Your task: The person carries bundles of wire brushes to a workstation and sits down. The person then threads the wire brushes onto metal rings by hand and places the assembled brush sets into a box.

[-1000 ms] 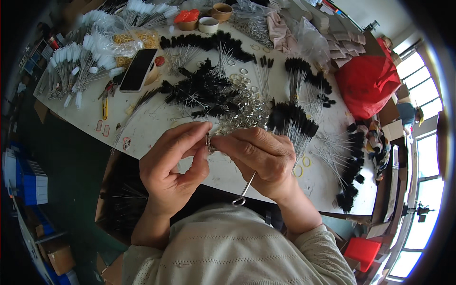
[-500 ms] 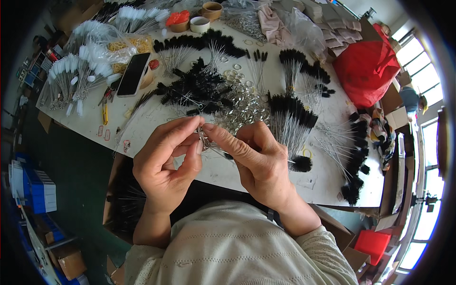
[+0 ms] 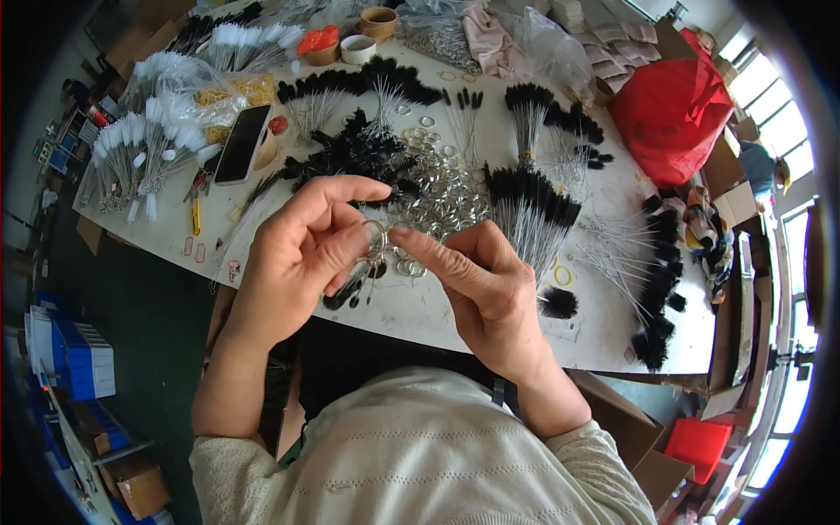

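While the left hand (image 3: 297, 269) pinches a metal ring (image 3: 383, 241), just off centre toward 10 o'clock, right hand (image 3: 488, 297) at its 4 o'clock, index finger (image 3: 435, 255) extended, grip contents not discernible, loose rings (image 3: 442, 199) on counter (image 3: 411, 315) at 2 o'clock.

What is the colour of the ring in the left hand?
The ring is silver; the head view shows it best.

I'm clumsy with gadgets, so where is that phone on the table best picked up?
Probably the lower end of the phone, from the person's side: this flat slab seems propped against the tan roll at its right, leaving that end free.
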Motion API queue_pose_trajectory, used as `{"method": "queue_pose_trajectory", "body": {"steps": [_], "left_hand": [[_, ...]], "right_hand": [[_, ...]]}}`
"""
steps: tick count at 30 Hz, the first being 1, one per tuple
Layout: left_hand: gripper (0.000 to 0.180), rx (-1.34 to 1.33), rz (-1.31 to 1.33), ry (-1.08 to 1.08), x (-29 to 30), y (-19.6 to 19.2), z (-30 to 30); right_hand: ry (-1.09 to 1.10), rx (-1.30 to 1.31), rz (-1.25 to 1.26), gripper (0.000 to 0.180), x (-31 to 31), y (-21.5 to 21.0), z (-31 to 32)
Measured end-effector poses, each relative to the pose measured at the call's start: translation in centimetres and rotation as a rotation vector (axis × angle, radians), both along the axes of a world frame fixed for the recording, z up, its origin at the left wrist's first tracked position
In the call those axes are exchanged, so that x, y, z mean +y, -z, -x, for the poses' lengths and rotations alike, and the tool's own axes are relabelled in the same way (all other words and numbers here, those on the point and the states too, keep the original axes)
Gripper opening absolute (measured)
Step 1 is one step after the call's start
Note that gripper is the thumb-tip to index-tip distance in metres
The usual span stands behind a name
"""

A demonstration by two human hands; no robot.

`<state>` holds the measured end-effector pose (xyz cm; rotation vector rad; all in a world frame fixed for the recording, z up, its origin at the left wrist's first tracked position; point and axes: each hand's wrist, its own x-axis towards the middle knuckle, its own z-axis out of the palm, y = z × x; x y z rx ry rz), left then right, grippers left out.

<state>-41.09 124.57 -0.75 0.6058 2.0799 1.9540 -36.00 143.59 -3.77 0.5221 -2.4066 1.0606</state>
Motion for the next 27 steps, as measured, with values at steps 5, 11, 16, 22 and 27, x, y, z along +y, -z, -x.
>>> {"method": "queue_pose_trajectory", "body": {"steps": [5, 11, 16, 22, 27], "left_hand": [[0.010, 0.577, 0.281, -0.072, -0.7, 0.3, 0.2], [0.012, 0.457, 0.217, -0.053, -1.1, 0.2, -0.3], [0.016, 0.288, -0.064, -0.084, -1.0, 0.7, -0.7], [0.015, -0.101, -0.566, -0.093, -1.1, 0.4, -1.8], [0.017, 0.016, -0.541, -0.122, -4.6, -2.0, -2.6]], "right_hand": [[-0.025, -0.047, 0.012, 0.058, -0.2, -0.7, -0.1], [-0.024, -0.064, 0.033, 0.057, -0.6, -0.7, -0.3], [-0.048, -0.057, 0.087, 0.053, -1.5, -0.4, -0.8], [-0.128, -0.150, 0.227, 0.028, -4.0, -1.1, -0.4], [-0.368, -0.503, 0.533, 0.016, -6.7, -1.4, 1.2]]}}
